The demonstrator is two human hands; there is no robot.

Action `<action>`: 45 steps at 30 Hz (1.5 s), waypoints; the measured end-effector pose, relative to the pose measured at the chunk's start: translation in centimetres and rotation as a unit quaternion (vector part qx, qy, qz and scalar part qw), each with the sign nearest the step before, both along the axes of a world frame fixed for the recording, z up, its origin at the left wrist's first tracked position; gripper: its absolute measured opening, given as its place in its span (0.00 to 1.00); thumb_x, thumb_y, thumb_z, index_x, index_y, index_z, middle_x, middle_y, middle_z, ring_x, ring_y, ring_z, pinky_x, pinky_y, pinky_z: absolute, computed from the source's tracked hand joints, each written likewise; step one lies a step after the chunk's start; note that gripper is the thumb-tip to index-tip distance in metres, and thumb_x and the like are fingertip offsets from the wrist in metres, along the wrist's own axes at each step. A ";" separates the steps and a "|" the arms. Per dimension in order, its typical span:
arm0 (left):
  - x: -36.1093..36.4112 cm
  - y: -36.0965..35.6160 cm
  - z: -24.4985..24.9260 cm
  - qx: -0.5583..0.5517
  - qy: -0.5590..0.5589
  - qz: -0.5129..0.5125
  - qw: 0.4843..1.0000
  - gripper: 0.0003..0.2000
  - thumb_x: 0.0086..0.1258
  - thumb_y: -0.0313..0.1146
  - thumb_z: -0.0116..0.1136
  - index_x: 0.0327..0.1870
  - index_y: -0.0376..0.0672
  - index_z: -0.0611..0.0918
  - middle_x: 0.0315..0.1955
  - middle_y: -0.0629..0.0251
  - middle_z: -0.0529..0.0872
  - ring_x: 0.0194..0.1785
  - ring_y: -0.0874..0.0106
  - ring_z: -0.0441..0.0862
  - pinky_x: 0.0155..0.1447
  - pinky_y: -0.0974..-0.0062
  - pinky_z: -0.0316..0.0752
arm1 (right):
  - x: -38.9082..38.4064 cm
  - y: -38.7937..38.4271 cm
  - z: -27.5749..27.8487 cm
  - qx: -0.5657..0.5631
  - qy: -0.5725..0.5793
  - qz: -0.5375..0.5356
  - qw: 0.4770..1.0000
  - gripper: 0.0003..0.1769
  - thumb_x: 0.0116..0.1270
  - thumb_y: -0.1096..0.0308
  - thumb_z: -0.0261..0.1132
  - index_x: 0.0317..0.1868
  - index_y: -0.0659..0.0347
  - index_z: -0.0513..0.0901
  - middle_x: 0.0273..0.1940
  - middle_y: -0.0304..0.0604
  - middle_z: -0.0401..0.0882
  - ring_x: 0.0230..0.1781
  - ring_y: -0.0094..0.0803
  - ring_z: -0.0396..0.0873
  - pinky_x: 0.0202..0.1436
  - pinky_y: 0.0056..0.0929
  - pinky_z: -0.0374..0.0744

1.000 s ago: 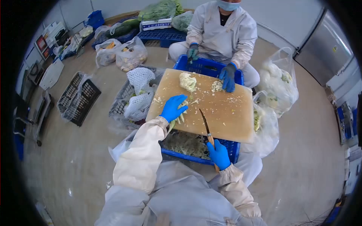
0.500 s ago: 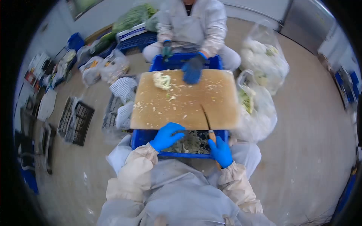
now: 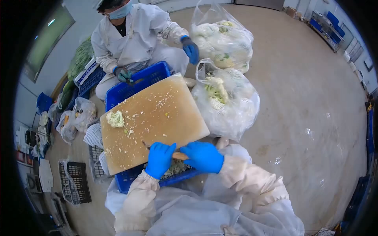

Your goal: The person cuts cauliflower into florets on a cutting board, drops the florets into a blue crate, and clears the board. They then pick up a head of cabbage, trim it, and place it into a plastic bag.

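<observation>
My blue-gloved left hand (image 3: 159, 159) is closed around the front part of a knife (image 3: 180, 156), over the near edge of the cutting board (image 3: 183, 106). A bit of dark blade sticks out to the left of this hand. At the other end of the wooden handle, my blue-gloved right hand (image 3: 202, 157) has its fingers bent against it; they look closed on it. A pale cauliflower piece (image 3: 115, 119) sits on the board's left side among scattered crumbs. Below the board, a blue crate (image 3: 125, 179) holds trimmings (image 3: 176, 168), partly hidden by my hands.
Across the board sits a co-worker (image 3: 136, 39) with dark gloves, a dark tool in one hand, behind another blue crate (image 3: 118, 94). Bags of cauliflower (image 3: 226, 104) stand right of the board. A black crate (image 3: 75, 183) lies on the floor to the left.
My view has swung right. Both hands have come together on the knife, which was in my right hand alone. The co-worker's hand has left the board and reached toward the bags.
</observation>
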State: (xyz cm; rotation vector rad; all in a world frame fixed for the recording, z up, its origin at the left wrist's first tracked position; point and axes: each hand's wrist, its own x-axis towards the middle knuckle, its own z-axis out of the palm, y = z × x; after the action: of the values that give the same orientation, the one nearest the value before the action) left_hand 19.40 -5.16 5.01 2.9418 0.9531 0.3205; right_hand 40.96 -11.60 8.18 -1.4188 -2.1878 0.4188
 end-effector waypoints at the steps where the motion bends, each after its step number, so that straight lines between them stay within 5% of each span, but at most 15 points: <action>1: -0.2 0.3 0.0 -0.030 0.016 0.044 0.998 0.21 0.51 0.26 0.55 0.50 0.44 0.77 0.35 0.61 0.78 0.46 0.60 0.75 0.55 0.60 0.65 | 2.0 1.3 0.7 0.030 0.082 0.020 0.996 0.13 0.59 0.64 0.60 0.43 0.61 0.75 0.33 0.47 0.77 0.32 0.43 0.79 0.33 0.37 0.77; 3: -1.3 1.0 -0.3 -0.022 -0.015 0.093 0.995 0.20 0.50 0.26 0.55 0.49 0.43 0.77 0.35 0.60 0.78 0.46 0.59 0.75 0.52 0.61 0.66 | 7.4 4.1 1.1 -0.074 0.269 -0.112 0.954 0.17 0.60 0.62 0.61 0.48 0.60 0.77 0.37 0.49 0.77 0.35 0.46 0.78 0.40 0.37 0.76; 5: -2.6 1.7 -1.1 -0.011 -0.047 0.143 0.989 0.20 0.50 0.25 0.55 0.49 0.42 0.77 0.35 0.58 0.78 0.45 0.59 0.75 0.50 0.62 0.67 | 13.1 8.3 -4.5 0.067 0.151 -0.193 0.967 0.13 0.62 0.62 0.57 0.45 0.59 0.77 0.36 0.53 0.77 0.35 0.50 0.77 0.37 0.43 0.75; 9: -4.0 2.7 -2.8 0.041 -0.108 0.196 0.974 0.20 0.49 0.24 0.58 0.47 0.41 0.77 0.36 0.56 0.78 0.43 0.56 0.74 0.49 0.60 0.67 | 17.8 13.3 -19.0 -0.176 -0.063 -0.197 0.962 0.15 0.62 0.59 0.54 0.44 0.57 0.77 0.41 0.54 0.78 0.38 0.50 0.78 0.40 0.44 0.76; 11: -4.4 2.8 -3.8 0.009 -0.100 0.250 0.963 0.19 0.50 0.24 0.58 0.47 0.40 0.77 0.37 0.56 0.78 0.43 0.56 0.74 0.49 0.60 0.67 | 18.7 12.8 -23.2 -0.185 -0.126 -0.225 0.948 0.15 0.61 0.58 0.55 0.45 0.56 0.77 0.44 0.52 0.77 0.42 0.49 0.77 0.42 0.45 0.76; 15: -4.8 2.8 -3.6 -0.002 -0.070 0.246 0.967 0.19 0.50 0.26 0.61 0.47 0.39 0.77 0.37 0.56 0.77 0.43 0.55 0.73 0.48 0.61 0.67 | 25.4 10.7 -26.8 -0.258 -0.210 -0.498 0.801 0.23 0.58 0.52 0.59 0.51 0.52 0.75 0.52 0.50 0.74 0.51 0.49 0.74 0.49 0.48 0.74; 16: -4.8 2.8 -3.8 -0.005 -0.071 0.243 0.967 0.19 0.50 0.26 0.61 0.47 0.39 0.77 0.37 0.56 0.77 0.43 0.55 0.73 0.48 0.61 0.67 | 27.2 8.7 -27.5 -0.167 -0.250 -0.564 0.769 0.19 0.58 0.54 0.59 0.47 0.53 0.77 0.49 0.49 0.77 0.47 0.47 0.77 0.46 0.47 0.76; 19: -5.2 2.9 -4.7 0.006 -0.086 0.252 0.964 0.20 0.50 0.27 0.63 0.47 0.39 0.77 0.37 0.55 0.76 0.43 0.55 0.72 0.48 0.61 0.66 | 29.8 5.8 -24.7 -0.341 -0.159 -0.533 0.758 0.14 0.60 0.57 0.56 0.41 0.55 0.79 0.43 0.49 0.81 0.42 0.46 0.80 0.44 0.45 0.77; 24: -5.6 3.2 -5.0 0.008 -0.077 0.248 0.966 0.20 0.49 0.29 0.63 0.47 0.40 0.77 0.37 0.55 0.76 0.43 0.55 0.72 0.48 0.60 0.66 | 24.0 9.7 -26.2 -0.228 -0.102 -0.335 0.908 0.14 0.59 0.60 0.54 0.38 0.57 0.80 0.36 0.54 0.81 0.39 0.50 0.79 0.44 0.45 0.76; 28: -5.4 3.4 -4.5 0.003 -0.045 0.239 0.970 0.20 0.50 0.29 0.63 0.47 0.39 0.77 0.38 0.55 0.76 0.43 0.55 0.72 0.48 0.60 0.66 | 22.7 13.7 -28.2 -0.227 -0.196 -0.324 0.897 0.10 0.56 0.63 0.56 0.35 0.57 0.79 0.34 0.49 0.81 0.36 0.46 0.80 0.40 0.44 0.77; 33: -5.3 3.4 -4.6 0.022 -0.050 0.218 0.974 0.19 0.51 0.29 0.60 0.47 0.38 0.77 0.36 0.54 0.76 0.41 0.54 0.72 0.47 0.60 0.66 | 24.6 19.4 -31.2 -0.238 -0.193 -0.428 0.850 0.11 0.56 0.66 0.58 0.40 0.55 0.80 0.43 0.49 0.78 0.44 0.44 0.78 0.43 0.41 0.77; 34: -5.3 3.4 -4.6 0.016 -0.052 0.220 0.974 0.18 0.52 0.30 0.59 0.46 0.38 0.77 0.35 0.54 0.76 0.40 0.53 0.72 0.47 0.59 0.66 | 25.1 20.7 -31.7 -0.285 -0.133 -0.445 0.838 0.22 0.55 0.59 0.62 0.50 0.57 0.75 0.49 0.52 0.75 0.49 0.46 0.76 0.46 0.43 0.77; 38: -5.1 3.4 -4.7 0.012 -0.052 0.234 0.971 0.18 0.51 0.28 0.59 0.45 0.37 0.77 0.34 0.54 0.76 0.39 0.54 0.72 0.46 0.59 0.66 | 26.5 24.3 -35.2 -0.277 -0.012 -0.493 0.825 0.47 0.49 0.49 0.70 0.64 0.59 0.58 0.54 0.57 0.69 0.53 0.51 0.72 0.51 0.45 0.75; 43: -5.0 3.3 -5.3 0.030 -0.060 0.239 0.969 0.18 0.49 0.27 0.59 0.45 0.37 0.77 0.33 0.54 0.76 0.38 0.54 0.72 0.45 0.60 0.66 | 27.6 28.1 -37.4 -0.211 -0.006 -0.486 0.848 0.51 0.45 0.52 0.73 0.66 0.58 0.54 0.59 0.58 0.64 0.57 0.51 0.69 0.56 0.45 0.73; 45: -5.2 3.2 -5.6 0.038 -0.057 0.246 0.967 0.17 0.50 0.26 0.58 0.44 0.36 0.77 0.32 0.54 0.75 0.38 0.55 0.72 0.44 0.61 0.66 | 27.6 29.6 -38.3 -0.196 0.103 -0.486 0.846 0.53 0.43 0.51 0.74 0.67 0.54 0.54 0.60 0.58 0.63 0.59 0.53 0.67 0.57 0.46 0.72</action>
State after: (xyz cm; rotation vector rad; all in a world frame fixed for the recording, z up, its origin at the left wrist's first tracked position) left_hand 14.22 -1.99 -0.62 2.6669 1.6775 0.5413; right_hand 68.53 18.04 -30.14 -2.3309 -1.0014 0.5951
